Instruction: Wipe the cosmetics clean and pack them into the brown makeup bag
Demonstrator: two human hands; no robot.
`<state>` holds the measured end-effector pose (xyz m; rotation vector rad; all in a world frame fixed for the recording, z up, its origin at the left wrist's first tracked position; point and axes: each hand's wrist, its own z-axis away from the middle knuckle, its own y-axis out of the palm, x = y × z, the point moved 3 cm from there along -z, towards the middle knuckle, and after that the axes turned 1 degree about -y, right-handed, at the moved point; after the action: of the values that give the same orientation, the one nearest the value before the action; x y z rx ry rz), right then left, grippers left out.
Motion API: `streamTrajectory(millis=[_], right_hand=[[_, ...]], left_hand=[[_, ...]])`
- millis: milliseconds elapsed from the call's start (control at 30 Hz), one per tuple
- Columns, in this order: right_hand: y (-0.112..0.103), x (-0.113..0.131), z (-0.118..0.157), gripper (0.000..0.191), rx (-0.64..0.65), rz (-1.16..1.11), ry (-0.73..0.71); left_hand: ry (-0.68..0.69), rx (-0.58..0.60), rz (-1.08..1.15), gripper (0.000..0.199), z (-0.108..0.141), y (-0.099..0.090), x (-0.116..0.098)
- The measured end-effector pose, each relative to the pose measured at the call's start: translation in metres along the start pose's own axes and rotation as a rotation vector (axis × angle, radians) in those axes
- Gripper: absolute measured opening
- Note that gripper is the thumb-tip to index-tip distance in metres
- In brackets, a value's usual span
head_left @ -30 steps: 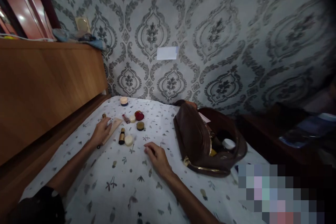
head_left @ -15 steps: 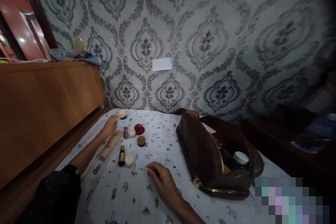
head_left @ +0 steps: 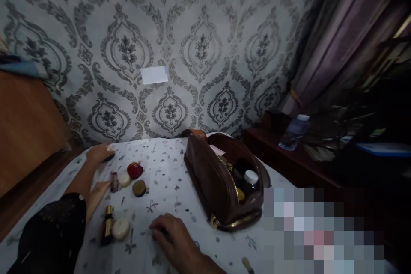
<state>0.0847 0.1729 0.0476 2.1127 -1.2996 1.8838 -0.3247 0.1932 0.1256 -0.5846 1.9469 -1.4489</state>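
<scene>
My left hand (head_left: pixel 99 154) reaches to the far left of the white patterned sheet, its fingers closed around a small jar (head_left: pixel 110 156) with a dark base. Most of that jar is hidden by the hand. My right hand (head_left: pixel 175 237) rests on the sheet, holding nothing I can see; its fingers are loosely bent with a gap at the thumb. Between the hands lie a red round container (head_left: pixel 135 170), an olive-lidded jar (head_left: pixel 139 188), cream round jars (head_left: pixel 121 228), a black-and-gold bottle (head_left: pixel 108 225) and a small pinkish tube (head_left: pixel 114 182). A beige tube (head_left: pixel 98 195) is partly behind my left forearm.
An unzipped brown bag (head_left: pixel 208 180) stands right of the cosmetics, a white-capped container (head_left: pixel 251 177) inside. A wooden panel (head_left: pixel 28 124) borders the left side. A clear bottle (head_left: pixel 294 132) stands on a dark surface at right. The patterned wall (head_left: pixel 199 21) rises behind.
The view has swung to the right, so things sit further left. My left hand has moved from beside the small dark-based jar onto it and closed around it. My right hand stays on the sheet.
</scene>
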Motion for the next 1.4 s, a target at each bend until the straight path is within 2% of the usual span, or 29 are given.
streamTrajectory(millis=[167,300,367,400,467,533,600,667,733,833,933,1000,1067,1200,1267,1333,1400], right_hand=[[-0.003,0.003,-0.002,0.019,0.013,0.01,-0.004],[-0.004,0.005,-0.007,0.017,0.039,-0.075,-0.018],[-0.004,0.006,-0.008,0.023,0.05,-0.167,0.005],[-0.004,0.008,-0.008,0.033,0.047,-0.211,0.02],[-0.005,0.014,-0.004,0.062,0.038,-0.262,0.014],[-0.005,0.025,0.004,0.082,0.061,-0.263,-0.035],[-0.006,0.034,0.015,0.08,0.091,-0.221,-0.081],[-0.007,0.039,0.027,0.067,0.099,-0.156,-0.083],[-0.008,0.038,0.037,0.057,0.087,-0.095,-0.039],[-0.008,0.033,0.045,0.054,0.051,-0.018,0.037],[-0.007,0.03,0.045,0.053,0.033,0.044,0.05],[-0.006,0.031,0.044,0.053,0.036,0.069,0.036],[-0.005,0.031,0.043,0.053,0.036,0.078,0.018],[-0.003,0.028,0.043,0.044,0.031,0.066,-0.045],[-0.003,0.027,0.045,0.04,0.02,0.054,-0.083],[-0.002,0.026,0.045,0.037,0.001,0.065,-0.107],[-0.002,0.026,0.045,0.034,-0.017,0.1,-0.105]], left_hand=[[-0.088,-0.028,0.096,0.044,0.024,-0.016,-0.005],[-0.047,0.027,0.29,0.055,0.072,-0.033,-0.034],[0.008,0.102,0.394,0.056,0.111,-0.042,-0.054],[0.054,0.166,0.467,0.056,0.135,-0.045,-0.064],[0.176,0.368,0.744,0.057,0.189,-0.048,-0.086],[0.215,0.453,0.876,0.052,0.24,-0.049,-0.1],[0.2,0.557,0.956,0.051,0.283,-0.042,-0.107],[0.161,0.579,0.988,0.052,0.311,-0.031,-0.107],[0.158,0.496,0.97,0.05,0.326,-0.02,-0.103],[0.137,0.313,0.898,0.045,0.336,-0.012,-0.092],[0.026,0.116,0.867,0.047,0.347,-0.015,-0.083],[0.053,-0.043,0.801,0.047,0.358,-0.02,-0.084],[0.186,-0.156,0.67,0.043,0.372,-0.022,-0.095],[0.638,-0.236,0.367,0.043,0.395,-0.013,-0.13],[0.8,-0.293,0.224,0.044,0.4,-0.007,-0.141],[0.841,-0.325,0.119,0.042,0.398,-0.004,-0.145],[0.823,-0.324,0.067,0.039,0.394,-0.004,-0.143]])
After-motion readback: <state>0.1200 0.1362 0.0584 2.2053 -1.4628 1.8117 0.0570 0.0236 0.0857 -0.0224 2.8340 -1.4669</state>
